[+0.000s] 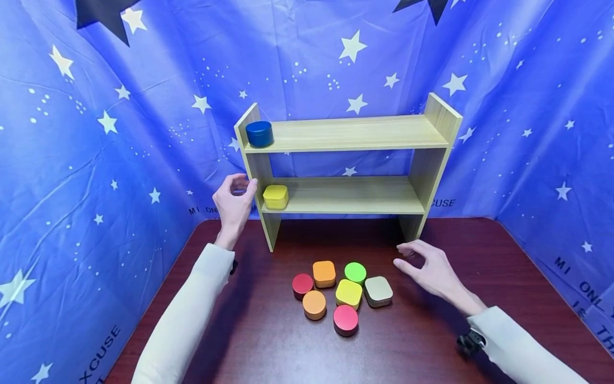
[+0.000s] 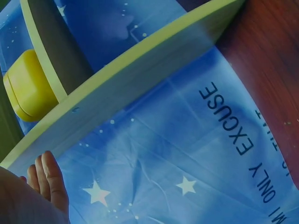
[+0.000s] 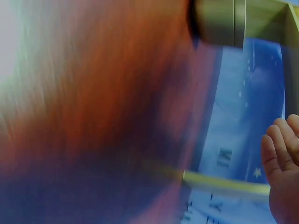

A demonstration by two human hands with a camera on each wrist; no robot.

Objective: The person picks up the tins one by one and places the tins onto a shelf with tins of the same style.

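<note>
Head view: both hands are free of any load. Left hand (image 1: 233,205) is beside the left side panel of a wooden shelf (image 1: 355,196), thumb and fingers bent into a loose curve with nothing between them. Whether the thumb touches the panel edge cannot be told. Nearest to this hand, across the panel, a yellow rounded-square box (image 1: 275,197) sits at the left end of the lower board. Left wrist view shows the same box on its board, with the fingers on the outer side of the panel.

Right hand (image 1: 434,272) is relaxed, slightly bent and holding nothing, near the shelf's right leg. Nearest box to it: a beige rounded-square one (image 1: 378,291), apart from the fingertips. Right wrist view is partly blurred; fingers at its right edge.

Upper board: one blue round box (image 1: 259,134), left end.

On the dark red table (image 1: 268,341), in front of the shelf, a loose cluster surrounds a second yellow square box (image 1: 348,294): green round box (image 1: 355,272) behind it, beige box to its right, pinkish-red round box (image 1: 346,320) in front. Left part of cluster: orange square box (image 1: 324,273), dark red round box (image 1: 303,286), orange round box (image 1: 314,304).

Backdrop: blue cloth (image 1: 158,117) printed with stars and lettering.
</note>
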